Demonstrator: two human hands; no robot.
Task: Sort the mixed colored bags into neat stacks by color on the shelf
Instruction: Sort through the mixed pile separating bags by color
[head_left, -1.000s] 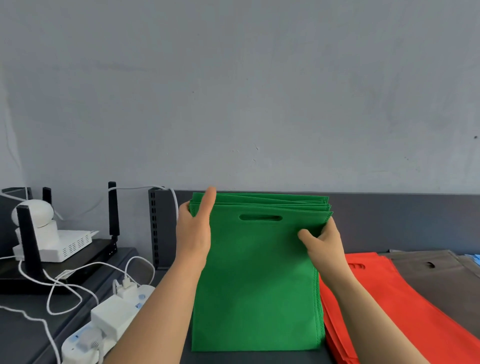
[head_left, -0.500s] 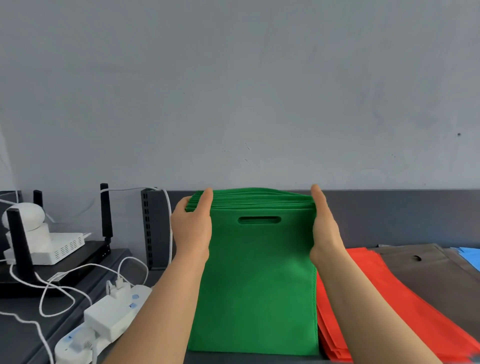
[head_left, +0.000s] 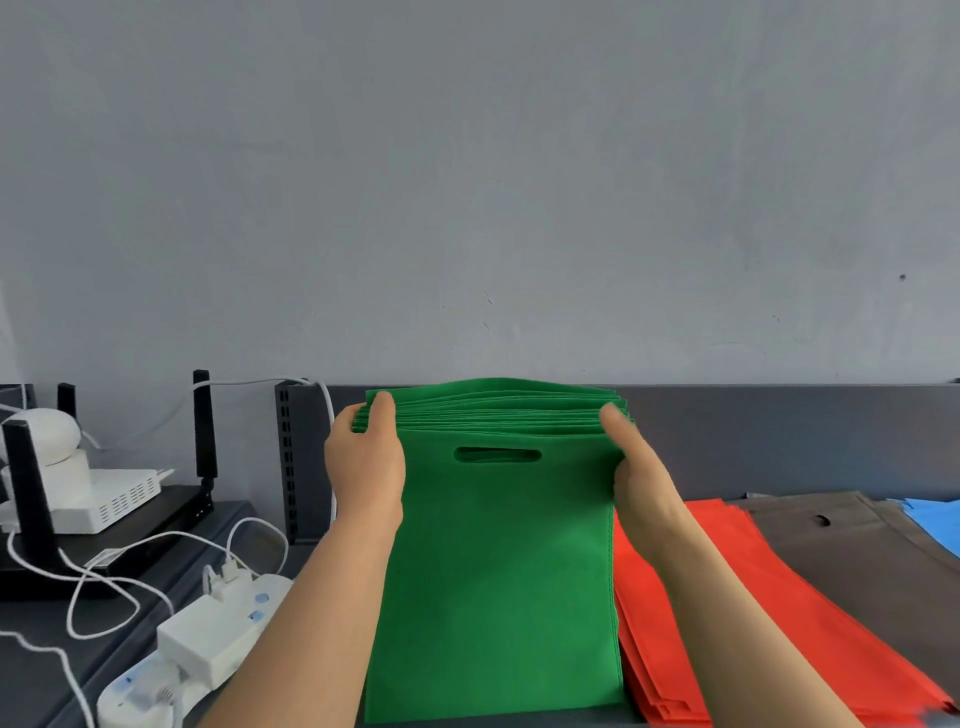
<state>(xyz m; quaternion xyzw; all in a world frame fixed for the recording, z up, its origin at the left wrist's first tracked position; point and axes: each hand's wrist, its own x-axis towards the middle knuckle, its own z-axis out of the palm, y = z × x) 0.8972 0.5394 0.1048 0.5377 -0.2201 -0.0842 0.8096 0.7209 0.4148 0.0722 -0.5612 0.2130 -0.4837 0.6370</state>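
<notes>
Head view: green bag stack (head_left: 498, 571) sits on the dark shelf (head_left: 779, 436), far edges fanned at the top, its right side just beside and touching the red bag stack (head_left: 727, 623). Left hand (head_left: 366, 462) grips the upper left corner, thumb on front, fingers curled round the edge. Right hand (head_left: 636, 478) pinches the upper right corner, blurred thumb on front, other fingers hidden behind. Brown bags (head_left: 857, 551) and a blue bag (head_left: 935, 519) lie further right. White power strip (head_left: 197, 649) far left.

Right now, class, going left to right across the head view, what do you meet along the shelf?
White camera → power strip → left hand → green bags → right hand → red bags → brown bags → blue bag.
</notes>
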